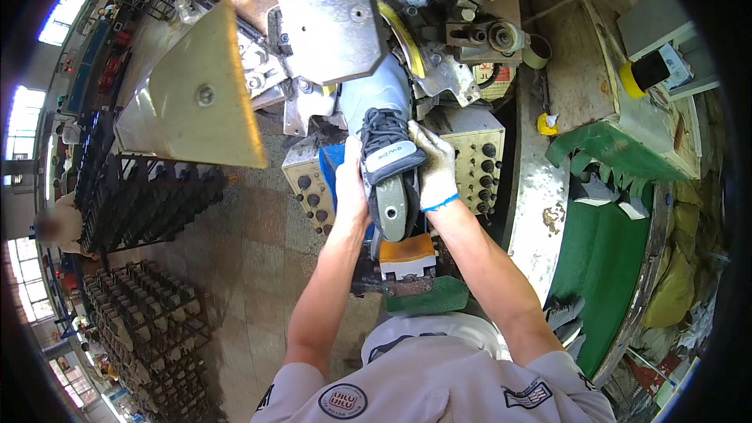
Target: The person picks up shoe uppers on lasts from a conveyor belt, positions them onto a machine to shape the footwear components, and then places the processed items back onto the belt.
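A dark lace-up shoe upper (384,130) on a grey-green shoe last (392,205) is held between my two hands, heel end toward me. Its pale bluish toe reaches in under the metal plate (329,19) of a machine, which hides the tip. My left hand (354,186) is closed along the shoe's left side. On the right side, my right hand (435,166), in a whitish glove with a blue cuff, grips near the ankle opening. An orange-brown pad (407,249) on a support sits just below the heel.
Control boxes with dark knobs (487,166) flank the shoe. A large yellowish guard plate (200,94) juts out at left. On the right runs a green conveyor (599,266) with shoe parts on it. Racks of shoes (145,329) and another person (66,225) are at far left.
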